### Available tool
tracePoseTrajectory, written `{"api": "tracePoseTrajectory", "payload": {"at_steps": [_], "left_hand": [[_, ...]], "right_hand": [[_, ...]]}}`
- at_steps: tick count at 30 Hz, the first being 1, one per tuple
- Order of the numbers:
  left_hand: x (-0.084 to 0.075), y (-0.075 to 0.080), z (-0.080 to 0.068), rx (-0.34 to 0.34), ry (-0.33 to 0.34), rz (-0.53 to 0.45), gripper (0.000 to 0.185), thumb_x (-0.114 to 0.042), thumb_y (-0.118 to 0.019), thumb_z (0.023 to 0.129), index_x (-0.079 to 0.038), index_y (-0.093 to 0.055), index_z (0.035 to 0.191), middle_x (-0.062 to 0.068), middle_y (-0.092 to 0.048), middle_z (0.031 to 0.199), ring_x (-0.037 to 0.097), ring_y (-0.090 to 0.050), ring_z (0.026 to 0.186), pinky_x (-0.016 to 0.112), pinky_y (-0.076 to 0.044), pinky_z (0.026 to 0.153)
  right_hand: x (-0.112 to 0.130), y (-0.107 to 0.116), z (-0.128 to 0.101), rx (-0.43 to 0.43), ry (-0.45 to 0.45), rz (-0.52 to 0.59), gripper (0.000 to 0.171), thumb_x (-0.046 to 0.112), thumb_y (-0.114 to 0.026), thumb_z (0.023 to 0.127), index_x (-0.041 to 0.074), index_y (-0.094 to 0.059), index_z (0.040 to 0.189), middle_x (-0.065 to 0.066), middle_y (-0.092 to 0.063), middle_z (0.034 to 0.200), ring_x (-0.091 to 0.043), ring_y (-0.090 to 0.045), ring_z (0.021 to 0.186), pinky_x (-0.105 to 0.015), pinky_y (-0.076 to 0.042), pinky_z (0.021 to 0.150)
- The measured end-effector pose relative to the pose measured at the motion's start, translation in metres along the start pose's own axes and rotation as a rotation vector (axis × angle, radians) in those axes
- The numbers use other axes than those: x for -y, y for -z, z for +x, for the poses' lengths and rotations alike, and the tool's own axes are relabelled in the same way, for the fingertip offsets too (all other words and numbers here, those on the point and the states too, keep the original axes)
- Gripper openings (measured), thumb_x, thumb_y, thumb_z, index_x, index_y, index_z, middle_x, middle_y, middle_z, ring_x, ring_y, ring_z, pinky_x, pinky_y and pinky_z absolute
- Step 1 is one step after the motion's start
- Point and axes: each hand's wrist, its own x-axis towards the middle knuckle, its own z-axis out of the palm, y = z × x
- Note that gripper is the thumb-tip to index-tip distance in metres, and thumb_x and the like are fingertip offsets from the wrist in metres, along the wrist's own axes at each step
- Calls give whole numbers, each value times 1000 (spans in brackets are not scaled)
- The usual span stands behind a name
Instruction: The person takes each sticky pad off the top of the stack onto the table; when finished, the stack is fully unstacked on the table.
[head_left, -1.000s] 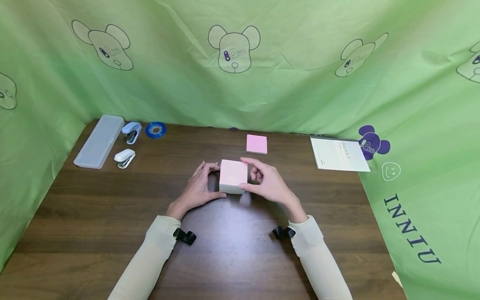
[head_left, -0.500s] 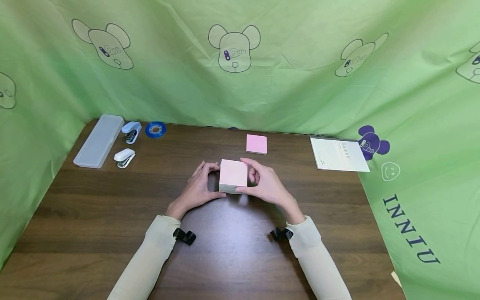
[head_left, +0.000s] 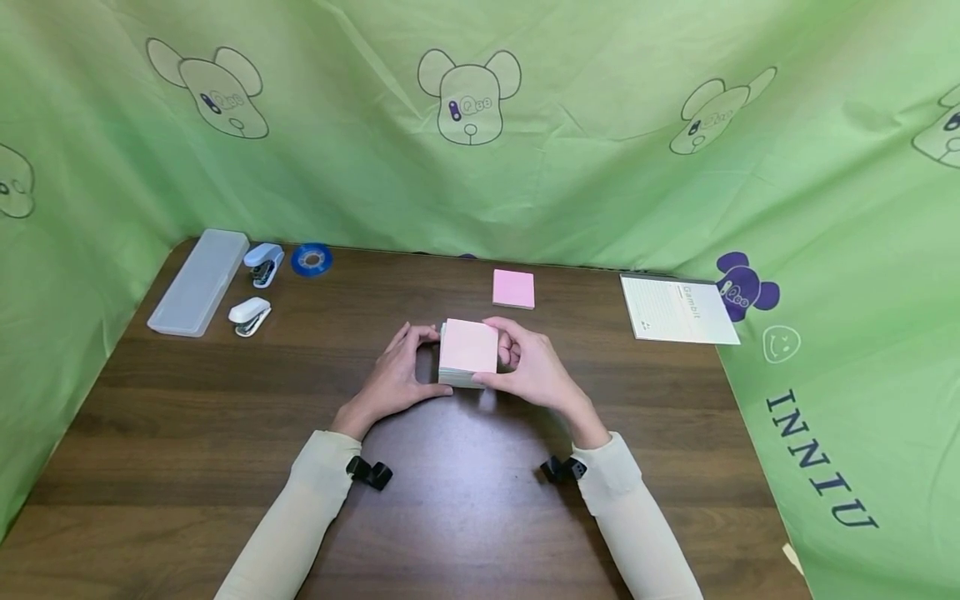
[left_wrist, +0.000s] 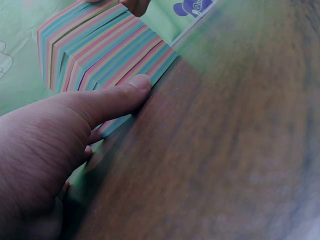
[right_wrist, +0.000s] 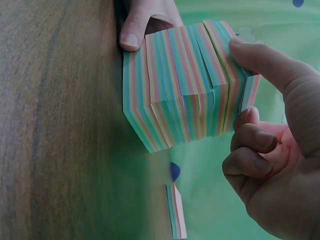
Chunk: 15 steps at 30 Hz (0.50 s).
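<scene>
A green cloth printed with bears (head_left: 468, 96) hung behind and around a dark wooden desk (head_left: 187, 433), closing it in on three sides. On the desk's far right lay a white booklet (head_left: 678, 309), and along the far left a clear pencil case (head_left: 198, 282), all pushed out towards the edges, which left the middle for working. The left hand (head_left: 393, 377) and the right hand (head_left: 536, 371) met at that middle around a thick block of paper notes (head_left: 468, 352), which sat on the desk with a pale pink sheet on top and striped pastel edges (right_wrist: 187, 85). The left hand gripped the block's left side, its thumb (left_wrist: 117, 97) laid along the lower near edge, seemingly to keep the stack from sliding. The right hand pinched the upper layers from the other side, thumb (right_wrist: 260, 60) on the near edge and fingers curled behind; the wrist view showed the sheets stepped out of line there. Beyond the block lay a thin pink pad (head_left: 513, 288), and near the pencil case sat two small staplers (head_left: 250, 316) and a blue roll of tape (head_left: 311, 260).
</scene>
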Motion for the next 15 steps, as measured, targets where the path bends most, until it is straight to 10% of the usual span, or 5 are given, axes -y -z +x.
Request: {"api": "tracePoseTrajectory", "payload": {"at_steps": [15], "left_hand": [[3,-3,-1,-6,-2,2,92,-24,-106,76,-1,-48,142,19,-63,144,37,-52,151,48,-10,142]], "right_hand": [[-5,3,-2,-4,-16,73,72,16,-101,79,4,-67,141,-2,-57,84,-15,-51,74,-18,-43,64]]}}
